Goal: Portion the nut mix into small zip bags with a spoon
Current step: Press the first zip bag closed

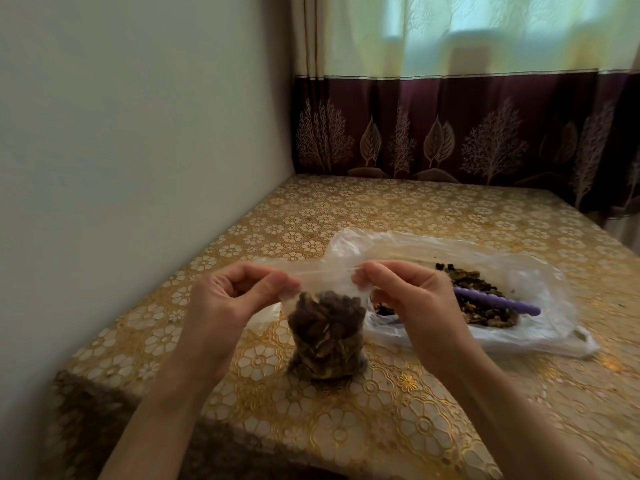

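A small clear zip bag (325, 337) stands upright on the table, filled most of the way with dark nut mix. My left hand (235, 299) pinches the left end of its top strip. My right hand (405, 292) pinches the right end, so the strip is stretched level between both hands. Behind my right hand lies a big clear plastic bag (533, 327) spread flat, with a heap of loose nut mix (485, 303) on it. A purple spoon (498, 301) rests across that heap, its bowl hidden behind my right hand.
The table (381, 403) wears a gold flower-patterned cloth and stands against a pale wall (121, 150) on the left. A dark purple curtain (467, 133) hangs along the far edge. The table's near corner drops away at lower left.
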Action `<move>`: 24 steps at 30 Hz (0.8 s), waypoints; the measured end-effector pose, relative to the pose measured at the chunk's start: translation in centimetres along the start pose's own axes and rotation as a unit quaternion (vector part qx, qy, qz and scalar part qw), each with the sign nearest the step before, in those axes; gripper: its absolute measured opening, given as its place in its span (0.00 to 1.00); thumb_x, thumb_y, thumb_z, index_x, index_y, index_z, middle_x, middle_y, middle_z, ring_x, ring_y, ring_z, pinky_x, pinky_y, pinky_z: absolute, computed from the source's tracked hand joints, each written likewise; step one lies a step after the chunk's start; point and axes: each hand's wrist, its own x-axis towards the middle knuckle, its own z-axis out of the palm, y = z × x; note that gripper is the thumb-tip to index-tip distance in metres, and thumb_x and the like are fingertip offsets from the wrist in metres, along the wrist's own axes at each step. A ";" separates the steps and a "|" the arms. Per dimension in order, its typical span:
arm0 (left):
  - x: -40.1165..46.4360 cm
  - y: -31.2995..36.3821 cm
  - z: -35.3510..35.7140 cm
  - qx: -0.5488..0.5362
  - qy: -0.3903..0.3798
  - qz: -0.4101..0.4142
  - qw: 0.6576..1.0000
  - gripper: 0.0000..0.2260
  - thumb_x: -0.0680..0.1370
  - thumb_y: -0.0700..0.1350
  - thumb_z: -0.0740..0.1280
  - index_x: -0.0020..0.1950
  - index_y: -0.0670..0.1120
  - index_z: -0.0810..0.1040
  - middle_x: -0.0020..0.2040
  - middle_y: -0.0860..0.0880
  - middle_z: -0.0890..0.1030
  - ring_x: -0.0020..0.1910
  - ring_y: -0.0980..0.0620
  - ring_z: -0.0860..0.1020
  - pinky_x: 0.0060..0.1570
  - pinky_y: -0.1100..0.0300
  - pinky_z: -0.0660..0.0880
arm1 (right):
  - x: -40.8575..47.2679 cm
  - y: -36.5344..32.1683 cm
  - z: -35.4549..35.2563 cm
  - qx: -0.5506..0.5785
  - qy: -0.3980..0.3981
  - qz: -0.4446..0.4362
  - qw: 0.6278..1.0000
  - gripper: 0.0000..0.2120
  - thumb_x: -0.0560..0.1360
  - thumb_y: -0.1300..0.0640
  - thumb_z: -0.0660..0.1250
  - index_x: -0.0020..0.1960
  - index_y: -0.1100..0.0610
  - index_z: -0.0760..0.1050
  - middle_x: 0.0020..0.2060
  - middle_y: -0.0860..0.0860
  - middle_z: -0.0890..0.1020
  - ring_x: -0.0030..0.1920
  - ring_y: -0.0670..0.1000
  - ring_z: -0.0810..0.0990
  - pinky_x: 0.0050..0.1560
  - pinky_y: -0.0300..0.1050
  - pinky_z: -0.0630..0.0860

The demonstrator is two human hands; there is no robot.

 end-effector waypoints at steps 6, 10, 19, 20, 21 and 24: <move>0.3 -0.2 0.2 0.036 -0.003 -0.005 0.999 0.13 0.64 0.52 0.70 0.41 0.44 0.80 0.39 0.47 0.83 0.41 0.50 0.81 0.45 0.63 0.78 | 0.3 0.0 0.3 -0.011 0.005 0.009 1.000 0.12 0.63 0.48 0.70 0.39 0.55 0.84 0.37 0.51 0.85 0.37 0.46 0.81 0.37 0.34 0.77; 0.4 -0.4 0.0 0.037 -0.014 -0.003 0.999 0.14 0.66 0.51 0.69 0.44 0.43 0.78 0.37 0.48 0.82 0.39 0.52 0.81 0.44 0.64 0.78 | 0.5 -0.3 0.0 -0.028 -0.037 0.021 0.999 0.11 0.64 0.50 0.70 0.42 0.55 0.82 0.38 0.50 0.85 0.38 0.45 0.80 0.39 0.34 0.77; 0.5 -0.4 -0.6 0.047 -0.028 0.013 0.998 0.07 0.68 0.48 0.69 0.41 0.46 0.81 0.39 0.45 0.83 0.40 0.51 0.81 0.42 0.67 0.77 | 1.2 -0.5 -0.4 -0.075 -0.064 0.006 0.995 0.02 0.70 0.59 0.69 0.41 0.57 0.80 0.34 0.48 0.82 0.34 0.42 0.78 0.35 0.32 0.74; 0.6 -0.4 -0.7 0.049 -0.022 0.014 0.998 0.06 0.68 0.48 0.69 0.41 0.47 0.81 0.39 0.45 0.83 0.40 0.51 0.81 0.41 0.67 0.77 | 1.2 -0.4 -0.3 -0.075 -0.061 0.001 0.995 0.02 0.70 0.59 0.69 0.41 0.57 0.80 0.33 0.48 0.82 0.34 0.42 0.78 0.35 0.32 0.74; 0.6 -0.4 -0.7 0.055 -0.014 0.015 0.998 0.06 0.67 0.48 0.69 0.40 0.47 0.82 0.38 0.45 0.83 0.39 0.52 0.82 0.41 0.68 0.77 | 1.2 -0.4 -0.3 -0.076 -0.056 -0.005 0.996 0.02 0.69 0.58 0.70 0.40 0.56 0.80 0.33 0.48 0.82 0.33 0.42 0.78 0.34 0.32 0.73; 0.8 -0.5 -0.7 0.091 0.006 0.031 0.995 0.05 0.66 0.49 0.69 0.38 0.50 0.82 0.37 0.48 0.83 0.38 0.55 0.81 0.40 0.71 0.75 | 1.1 -0.3 -0.1 -0.073 -0.042 -0.019 0.996 0.05 0.65 0.53 0.71 0.38 0.54 0.81 0.32 0.49 0.82 0.32 0.43 0.77 0.34 0.33 0.72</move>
